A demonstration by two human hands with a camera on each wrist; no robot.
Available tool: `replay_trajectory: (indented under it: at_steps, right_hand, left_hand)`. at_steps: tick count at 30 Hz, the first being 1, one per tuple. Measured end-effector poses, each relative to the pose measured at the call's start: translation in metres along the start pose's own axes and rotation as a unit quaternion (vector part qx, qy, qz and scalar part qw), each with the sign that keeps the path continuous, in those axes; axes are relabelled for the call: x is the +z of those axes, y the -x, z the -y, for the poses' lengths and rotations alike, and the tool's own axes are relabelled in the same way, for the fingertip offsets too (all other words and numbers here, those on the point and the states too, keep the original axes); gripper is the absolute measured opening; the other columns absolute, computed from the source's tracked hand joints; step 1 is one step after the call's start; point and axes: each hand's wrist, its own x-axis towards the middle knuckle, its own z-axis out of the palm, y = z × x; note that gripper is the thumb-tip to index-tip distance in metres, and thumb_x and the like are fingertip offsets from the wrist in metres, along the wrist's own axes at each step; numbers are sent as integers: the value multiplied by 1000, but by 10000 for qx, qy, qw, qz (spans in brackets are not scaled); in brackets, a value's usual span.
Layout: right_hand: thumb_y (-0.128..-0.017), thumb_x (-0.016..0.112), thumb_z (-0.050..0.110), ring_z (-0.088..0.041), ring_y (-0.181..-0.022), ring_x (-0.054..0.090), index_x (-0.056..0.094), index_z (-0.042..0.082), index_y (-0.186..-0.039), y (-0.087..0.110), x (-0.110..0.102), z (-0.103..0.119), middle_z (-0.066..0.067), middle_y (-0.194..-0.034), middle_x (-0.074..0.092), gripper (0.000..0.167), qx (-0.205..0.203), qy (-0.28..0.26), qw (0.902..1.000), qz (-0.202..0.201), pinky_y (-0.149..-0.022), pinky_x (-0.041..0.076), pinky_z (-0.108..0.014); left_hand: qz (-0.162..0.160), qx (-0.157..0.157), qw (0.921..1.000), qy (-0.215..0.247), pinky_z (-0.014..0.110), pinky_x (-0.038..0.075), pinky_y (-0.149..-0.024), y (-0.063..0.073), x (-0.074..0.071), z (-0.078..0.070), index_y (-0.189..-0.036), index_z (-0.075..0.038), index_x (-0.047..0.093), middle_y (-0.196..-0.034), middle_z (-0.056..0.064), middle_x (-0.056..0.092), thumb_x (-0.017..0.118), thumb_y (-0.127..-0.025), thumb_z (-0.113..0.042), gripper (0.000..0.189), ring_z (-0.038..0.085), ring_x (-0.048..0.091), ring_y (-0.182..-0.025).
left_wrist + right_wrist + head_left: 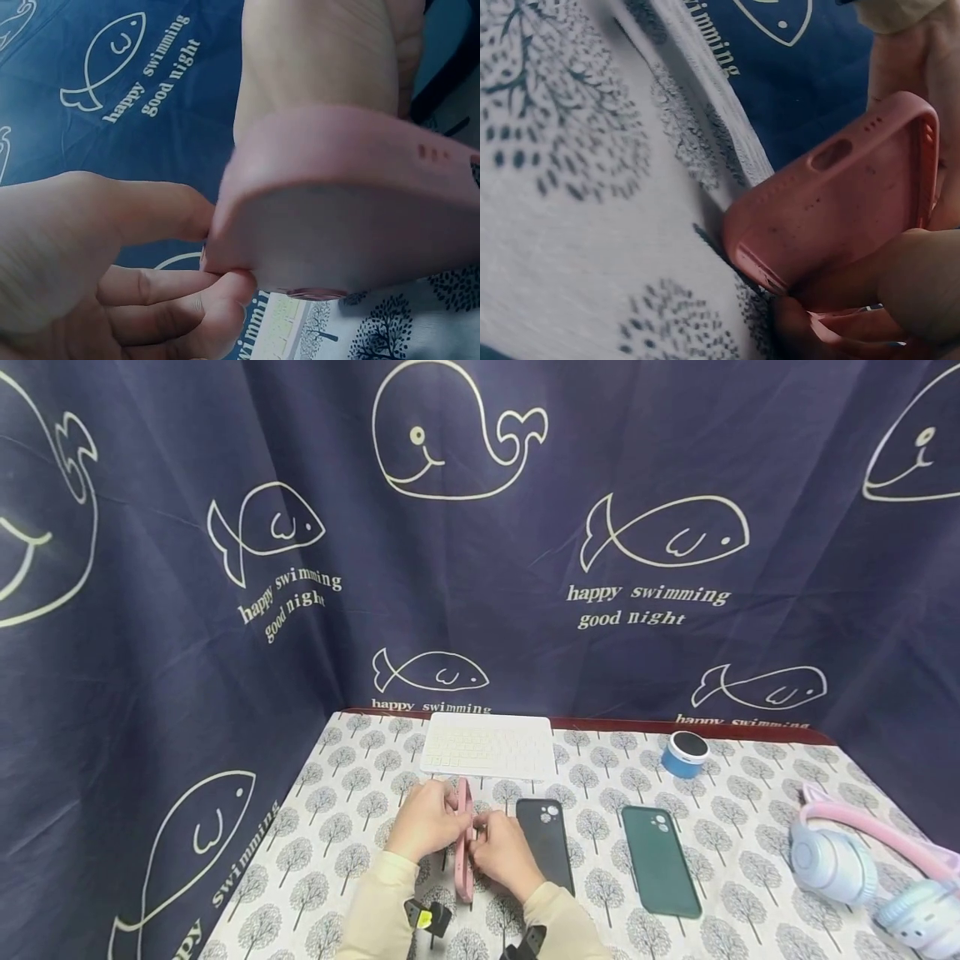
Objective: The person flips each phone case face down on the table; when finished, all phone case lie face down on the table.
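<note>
A pink phone case [464,881] is held tilted up on its long side over the tree-print tablecloth. My left hand [426,817] pinches one side of it between thumb and fingers, which also shows in the left wrist view, where the outside of the case [345,154] faces the camera. From the other side my right hand [506,850] grips its lower edge. In the right wrist view the hollow inside of the case [840,202] shows, with a charging-port cutout along its end and the right thumb reaching inside it.
A black phone case [547,847] lies right beside my right hand, and a green phone case [663,864] is farther right. Behind the hands is a white keyboard [487,745]. A blue round speaker [682,764] stands at the back; pink-and-blue headphones [832,864] rest at the right.
</note>
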Motion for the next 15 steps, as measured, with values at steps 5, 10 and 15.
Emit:
replay_trajectory:
  at_steps: [5, 10, 15]
  right_hand:
    - [-70, 66, -6, -6, -47, 40, 72, -5, -100, 1, 2, 1, 5, -58, 51, 30, -201, 273, 9993, -184, -42, 33, -23]
    - [-72, 67, -6, -4, -46, 38, 72, -5, -101, 2, 1, 3, 7, -55, 47, 30, -219, 310, 9991, -167, -41, 30, -21]
    - [-73, 68, -6, -3, -44, 36, 70, -8, -105, 4, 0, 4, 7, -53, 46, 32, -177, 210, 9996, -92, -40, 28, -19]
  left_hand:
    - [-92, 48, 9998, -177, 26, 37, -44, -1, 2, 0, -66, -12, 61, -55, -5, 53, 73, -74, -13, 14, 12, 46, -49]
    - [-117, 16, 9997, -230, 27, 38, -45, -1, 4, 2, -65, -13, 59, -55, -5, 53, 73, -77, -15, 19, 12, 46, -50]
    - [-68, -155, 9998, -143, 27, 40, -46, 1, 4, 3, -65, -13, 56, -57, -4, 53, 75, -80, -18, 25, 13, 47, -51]
